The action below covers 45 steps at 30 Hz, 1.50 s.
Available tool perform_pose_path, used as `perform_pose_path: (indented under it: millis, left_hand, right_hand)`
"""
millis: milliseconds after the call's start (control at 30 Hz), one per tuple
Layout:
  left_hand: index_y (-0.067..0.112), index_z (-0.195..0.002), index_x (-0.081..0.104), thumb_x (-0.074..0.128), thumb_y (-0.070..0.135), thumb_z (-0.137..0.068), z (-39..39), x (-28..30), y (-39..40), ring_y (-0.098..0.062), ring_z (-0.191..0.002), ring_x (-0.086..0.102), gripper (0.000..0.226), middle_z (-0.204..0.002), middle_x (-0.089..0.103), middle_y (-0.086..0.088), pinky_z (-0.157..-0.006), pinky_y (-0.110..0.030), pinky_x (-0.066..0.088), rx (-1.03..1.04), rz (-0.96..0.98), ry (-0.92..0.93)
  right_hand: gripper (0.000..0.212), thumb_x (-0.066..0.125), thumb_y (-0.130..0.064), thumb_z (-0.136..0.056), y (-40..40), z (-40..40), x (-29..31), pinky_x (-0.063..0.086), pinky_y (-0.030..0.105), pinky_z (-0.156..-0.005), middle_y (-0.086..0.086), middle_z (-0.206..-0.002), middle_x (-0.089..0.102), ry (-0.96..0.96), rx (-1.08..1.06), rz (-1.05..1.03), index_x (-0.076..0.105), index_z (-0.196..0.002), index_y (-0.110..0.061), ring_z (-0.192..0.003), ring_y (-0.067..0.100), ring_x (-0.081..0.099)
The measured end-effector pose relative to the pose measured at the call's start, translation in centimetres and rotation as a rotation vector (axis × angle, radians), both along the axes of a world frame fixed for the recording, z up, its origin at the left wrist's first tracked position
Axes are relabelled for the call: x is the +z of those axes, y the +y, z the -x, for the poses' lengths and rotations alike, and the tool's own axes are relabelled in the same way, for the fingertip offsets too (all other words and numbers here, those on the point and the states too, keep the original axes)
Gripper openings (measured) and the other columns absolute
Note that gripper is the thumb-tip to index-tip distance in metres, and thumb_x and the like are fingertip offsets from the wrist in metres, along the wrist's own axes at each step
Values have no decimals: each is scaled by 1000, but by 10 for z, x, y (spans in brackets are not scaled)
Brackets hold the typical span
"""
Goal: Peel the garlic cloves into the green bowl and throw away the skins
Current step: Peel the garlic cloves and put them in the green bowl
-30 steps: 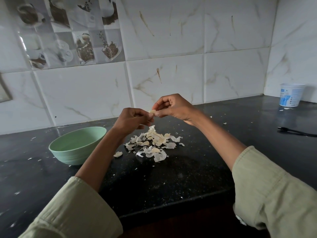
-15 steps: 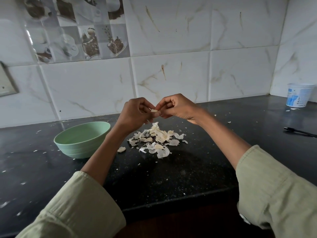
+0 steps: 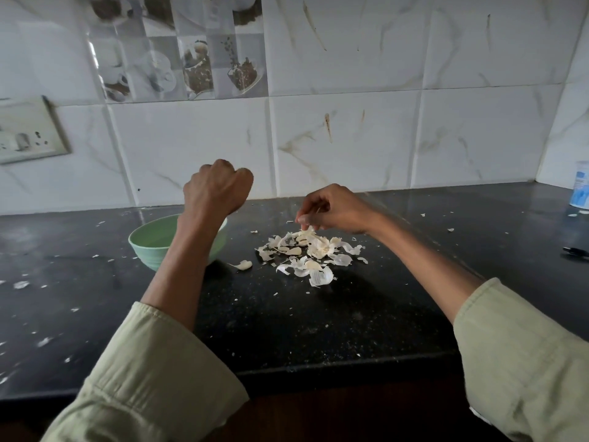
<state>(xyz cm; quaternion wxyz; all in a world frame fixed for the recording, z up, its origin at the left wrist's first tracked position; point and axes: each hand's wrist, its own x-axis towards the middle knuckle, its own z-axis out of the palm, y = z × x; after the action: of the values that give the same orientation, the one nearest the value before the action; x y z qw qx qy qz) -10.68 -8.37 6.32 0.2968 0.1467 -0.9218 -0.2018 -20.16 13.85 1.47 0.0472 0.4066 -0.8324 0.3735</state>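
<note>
Left hand (image 3: 216, 189) is raised over the green bowl (image 3: 149, 242), fingers curled under; whether it holds a clove cannot be told. Right hand (image 3: 331, 208) is lowered over the pile of skins (image 3: 310, 253) on the black counter (image 3: 287, 330), fingertips pinched downward at the pile's top. One clove (image 3: 244, 265) lies between bowl and pile.

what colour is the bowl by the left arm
Pale mint green bowl, seen best in the head view.
</note>
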Motion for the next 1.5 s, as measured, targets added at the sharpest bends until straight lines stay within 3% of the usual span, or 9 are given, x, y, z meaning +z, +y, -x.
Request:
perform_pose_path:
  millis: [100,200,567,700,833,1000,1133,1300,1500]
  left_hand:
    - [3,-96,58,38,24,-86,-6,-5,-7,-38,-99,56,30,-104,61,-21,-93,-41,42,93,-137,-94]
    - [5,-96,63,35,27,-65,-14,-8,-9,-39,-104,63,47,-105,71,-20,-108,-50,44,108,-240,-170]
    - [10,-85,61,38,19,-66,-14,-4,-1,-28,-88,56,31,-88,73,-10,-93,-46,29,180,-187,-225]
    - [8,-71,51,42,18,-78,-6,-5,9,-36,-89,52,15,-78,54,-11,-99,-50,29,207,-100,-65]
    - [5,-71,59,47,20,-80,16,-16,18,-36,-77,57,22,-70,62,-11,-85,-45,47,-50,-59,159]
    - [12,-102,73,62,18,-98,31,-47,47,-24,-91,72,13,-91,74,-3,-77,-34,55,-625,-171,-25]
    - [10,-98,75,73,20,-97,43,-62,55,-16,-79,75,10,-82,77,-2,-72,-28,55,-688,-196,63]
    - [11,-88,77,81,20,-91,41,-59,54,-16,-72,76,10,-75,78,0,-76,-34,63,-710,-257,180]
    - [18,-79,75,79,12,-86,43,-63,52,-12,-65,73,10,-67,74,7,-71,-45,63,-601,-181,244]
  right_hand:
    - [19,82,-31,-88,-11,-3,-8,49,13,-67,-10,-87,78,64,27,-97,79,-96,-14,-75,-3,68]
    - [21,84,-33,-85,-17,-3,-14,42,9,-58,-11,-85,76,98,22,-181,80,-95,-15,-66,-9,62]
    - [19,88,-37,-81,-21,-3,-21,55,29,-76,-14,-91,77,150,48,-287,81,-94,-25,-83,0,67]
    - [19,86,-25,-83,-16,-3,-15,49,17,-72,-10,-90,74,102,55,-203,73,-94,-18,-79,-5,66]
    - [26,83,-17,-86,1,-1,4,50,12,-73,-6,-97,75,-31,44,33,75,-109,-8,-81,-8,66]
    - [19,76,-1,-88,23,8,11,63,31,-83,22,-107,75,-287,44,340,74,-107,4,-92,23,73]
    - [11,75,3,-89,26,6,13,63,33,-83,31,-113,70,-329,39,397,74,-100,3,-96,29,73]
    - [13,77,-12,-92,26,4,15,62,29,-77,18,-96,73,-313,-27,359,75,-104,-8,-81,22,71]
    - [24,70,-17,-98,23,1,17,61,41,-92,22,-105,76,-389,9,316,70,-114,1,-93,30,74]
